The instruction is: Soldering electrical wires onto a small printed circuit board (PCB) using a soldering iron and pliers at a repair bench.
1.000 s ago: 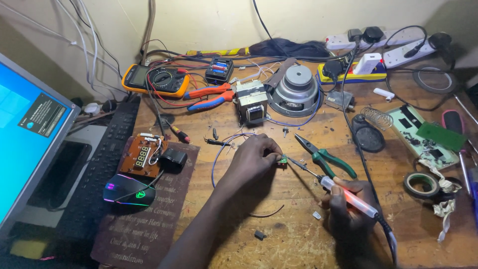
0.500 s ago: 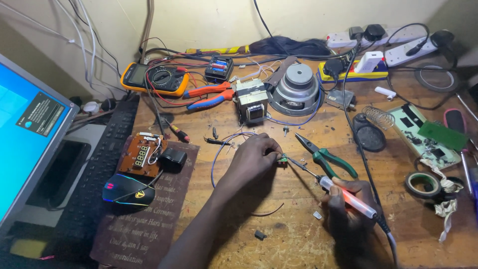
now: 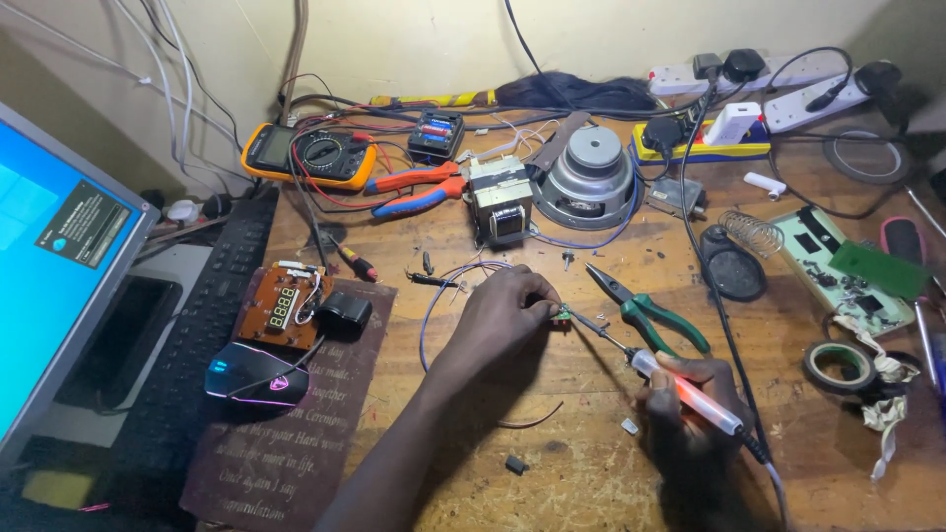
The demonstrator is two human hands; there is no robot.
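My left hand rests on the wooden workbench and pinches a tiny green component with thin wires trailing from it. My right hand grips a soldering iron with a clear orange-lit handle; its metal tip points up-left and touches the green component. Green-handled long-nose pliers lie just beyond the iron.
Keyboard, lit mouse, display circuit board and monitor at left. Multimeter, red-blue pliers, transformer, speaker and power strips at the back. Green circuit board, solder stand and tape roll at right.
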